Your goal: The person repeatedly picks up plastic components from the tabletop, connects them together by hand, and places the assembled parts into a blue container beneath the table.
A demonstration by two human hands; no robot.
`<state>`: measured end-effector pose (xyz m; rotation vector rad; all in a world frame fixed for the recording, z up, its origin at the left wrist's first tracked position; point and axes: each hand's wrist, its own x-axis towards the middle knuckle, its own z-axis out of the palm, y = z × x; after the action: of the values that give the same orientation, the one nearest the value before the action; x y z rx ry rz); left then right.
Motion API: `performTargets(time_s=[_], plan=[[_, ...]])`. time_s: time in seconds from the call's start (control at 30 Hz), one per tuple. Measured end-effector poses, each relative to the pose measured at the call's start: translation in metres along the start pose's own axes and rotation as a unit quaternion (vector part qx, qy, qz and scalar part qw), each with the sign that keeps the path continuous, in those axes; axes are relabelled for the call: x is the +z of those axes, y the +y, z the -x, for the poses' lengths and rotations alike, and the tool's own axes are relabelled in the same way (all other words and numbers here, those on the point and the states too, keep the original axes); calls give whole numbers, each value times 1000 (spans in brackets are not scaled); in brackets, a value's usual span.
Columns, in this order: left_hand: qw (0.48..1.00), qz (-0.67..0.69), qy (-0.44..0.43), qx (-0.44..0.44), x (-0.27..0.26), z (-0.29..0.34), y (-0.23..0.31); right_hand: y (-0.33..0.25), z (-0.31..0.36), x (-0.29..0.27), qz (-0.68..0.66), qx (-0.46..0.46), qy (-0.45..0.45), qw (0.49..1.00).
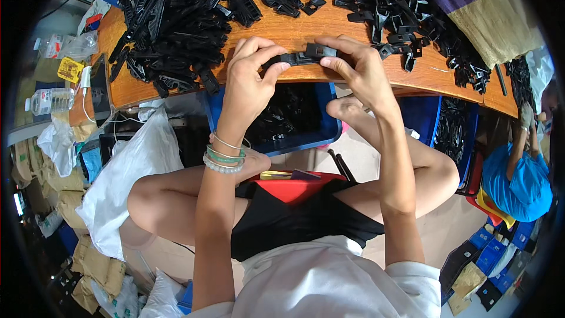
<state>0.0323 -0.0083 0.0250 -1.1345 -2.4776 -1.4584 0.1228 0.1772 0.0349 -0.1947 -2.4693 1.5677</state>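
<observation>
Strip: slim, long black plastic strip (294, 59), held up btwn both hands over the table's near edge; height off the wood can't tell.
Clip: small, boxy black plastic clip w/ a square window (319, 50), at the strip's R end, overlapping it in view; seated or just resting, can't tell.
Axis: strip runs L–R, approx parallel to the table edge; clip lies R of the L fingertips, in line w/ the strip. R hand is nearer the clip, L hand nearer the strip's far L end.
L hand (250, 73): thumb + index pinched to part thickness on the strip's L end; stacked bangles on wrist.
R hand (366, 73): thumb below, index on top, gap only as wide as the clip they grip.
Table: curved-looking orange-brown wooden table (438, 82), under/beyond the hands.
Piles: big heap of long black plastic parts (170, 29) to the L; scattered small black plastic clips (403, 32) to the R.
Bin: blue plastic bin (315, 146) w/ black parts, below the table edge.
Far R: tan woven sack w/ purple patch (491, 20) on table; co-worker in blue top (518, 185) beyond.
</observation>
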Motion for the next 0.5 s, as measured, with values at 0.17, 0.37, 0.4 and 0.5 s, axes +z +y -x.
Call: performTargets(time_s=[0.17,0.37,0.4,0.5], plan=[[1000,18,-23,0,-3,0,-4,4,-4,-9,57,-29,-28,998],[999,36,-16,11,-4,0,-4,6,3,-5,94,-103,-6,990],[999,36,-16,10,-4,0,-4,4,6,-4,94,-102,-8,990],[999,38,-17,19,-1,-1,-3,0,5,-1,50,-37,-9,998]])
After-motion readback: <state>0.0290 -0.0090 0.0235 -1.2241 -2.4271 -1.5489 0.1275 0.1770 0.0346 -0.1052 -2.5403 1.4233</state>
